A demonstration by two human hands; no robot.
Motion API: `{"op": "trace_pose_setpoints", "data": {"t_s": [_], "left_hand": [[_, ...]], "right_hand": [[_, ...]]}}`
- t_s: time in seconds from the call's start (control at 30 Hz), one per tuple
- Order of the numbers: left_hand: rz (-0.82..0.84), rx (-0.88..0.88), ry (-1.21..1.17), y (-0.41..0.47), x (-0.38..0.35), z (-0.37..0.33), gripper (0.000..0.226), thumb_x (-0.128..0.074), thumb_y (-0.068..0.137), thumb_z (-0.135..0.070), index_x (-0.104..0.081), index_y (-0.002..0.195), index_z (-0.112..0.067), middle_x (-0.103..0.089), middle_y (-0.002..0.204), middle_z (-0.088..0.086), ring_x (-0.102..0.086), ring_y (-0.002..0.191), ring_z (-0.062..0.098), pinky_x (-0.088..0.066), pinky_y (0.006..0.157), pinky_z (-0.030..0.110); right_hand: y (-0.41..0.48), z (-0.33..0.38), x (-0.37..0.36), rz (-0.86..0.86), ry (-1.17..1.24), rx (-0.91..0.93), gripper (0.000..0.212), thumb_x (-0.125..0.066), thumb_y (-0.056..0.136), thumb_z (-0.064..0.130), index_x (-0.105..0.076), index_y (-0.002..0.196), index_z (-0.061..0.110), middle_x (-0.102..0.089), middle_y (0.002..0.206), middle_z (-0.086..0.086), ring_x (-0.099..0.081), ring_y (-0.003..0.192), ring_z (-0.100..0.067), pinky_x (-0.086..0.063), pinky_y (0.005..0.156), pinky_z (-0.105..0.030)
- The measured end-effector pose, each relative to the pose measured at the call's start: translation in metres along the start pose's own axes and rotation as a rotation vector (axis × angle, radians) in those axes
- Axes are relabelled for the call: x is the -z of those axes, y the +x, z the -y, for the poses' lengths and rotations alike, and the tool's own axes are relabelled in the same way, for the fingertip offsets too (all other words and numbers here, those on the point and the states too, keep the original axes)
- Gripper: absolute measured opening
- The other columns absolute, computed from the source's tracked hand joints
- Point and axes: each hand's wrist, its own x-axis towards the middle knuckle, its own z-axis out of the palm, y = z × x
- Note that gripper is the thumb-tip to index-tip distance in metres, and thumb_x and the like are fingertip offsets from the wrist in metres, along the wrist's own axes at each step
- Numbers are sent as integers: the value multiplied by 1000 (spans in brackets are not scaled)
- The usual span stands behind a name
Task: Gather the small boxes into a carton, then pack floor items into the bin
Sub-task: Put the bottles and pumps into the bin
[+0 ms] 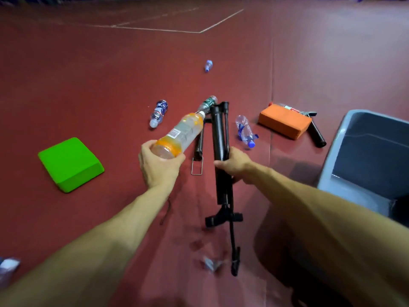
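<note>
My left hand (158,166) grips the base of an empty orange-labelled plastic bottle (180,135), its cap pointing away and up. My right hand (234,163) is closed around the middle of a folded black tripod stand (221,151), lifted off the floor with its feet pointing away and a thin rod hanging down towards me. The grey plastic bin (336,173) stands open at the right, close to my right arm.
On the red floor lie a green foam block (68,165), an orange foam block (284,124) with a black tube (317,135) behind it, several plastic bottles (245,130), a second black stand (200,145) and a crumpled wrapper (211,263).
</note>
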Motion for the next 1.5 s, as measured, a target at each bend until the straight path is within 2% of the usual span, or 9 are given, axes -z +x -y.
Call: {"op": "trace_pose_setpoints", "data": {"t_s": [0.13,0.23,0.4,0.6,0.9,1.13,1.27,1.37,1.5], "left_hand": [[57,87,-202,-17,-15,-38,57,-84,62,-27,-48,105,-22,-58,101,-4,-57,85,16,-35,61,15],[147,141,-341,-27,-34,-61,58,-81,46,-50,-45,89,-35,-66,98,-3,-66,88,19,-45,71,23],[366,128,-548,-61,-74,-92,58,-87,41,-49,-55,84,-26,-62,84,3,-57,72,19,-46,75,39],[556,84,-504,-105,-116,-108,67,-81,47,-52,-59,102,-19,-66,90,2,-61,75,12,-45,72,26],[425,97,-334,-135,-173,-118,55,-79,40,-55,-53,86,-37,-68,103,-2,-68,94,21,-54,88,39],[257,142,-318,-138,-177,-111,48,-81,64,-39,-52,101,-25,-60,100,-5,-58,93,16,-42,78,26],[429,282,-484,-122,-170,-110,60,-81,49,-49,-58,97,-22,-70,95,2,-68,90,25,-53,77,35],[566,220,-465,-110,-156,-107,54,-75,47,-49,-62,90,-20,-60,62,-7,-67,78,30,-45,64,30],[575,172,-470,-96,-136,-102,66,-72,45,-47,-67,101,-13,-57,58,-10,-55,56,7,-46,65,26]], "right_hand": [[-25,34,67,-55,261,128,13,-65,88,20,-56,91,12,-63,76,-7,-63,62,-21,-58,61,-39],[-35,38,114,-167,358,162,22,-69,85,23,-57,99,12,-62,74,-5,-59,57,-20,-53,57,-34],[-64,8,185,-305,585,181,13,-65,88,21,-61,98,13,-63,66,-2,-63,57,-19,-52,49,-24],[-90,-66,225,-472,594,83,19,-67,86,23,-62,102,14,-64,74,0,-60,57,-15,-49,47,-23],[-120,-133,238,-427,730,-220,28,-67,83,23,-66,99,1,-63,79,-14,-61,63,-24,-53,53,-26],[-118,-131,240,-353,699,-64,26,-66,87,18,-64,105,-1,-64,81,-17,-63,62,-28,-55,56,-33],[-108,-121,239,-383,612,-45,23,-69,84,21,-66,100,4,-65,81,-13,-63,66,-26,-55,71,-44],[-100,-114,242,-474,548,-50,21,-67,86,23,-65,100,7,-66,77,-5,-65,63,-19,-54,58,-31],[-93,-107,248,-555,585,-55,25,-66,87,24,-62,103,5,-66,77,-6,-66,64,-19,-51,54,-29]]}}
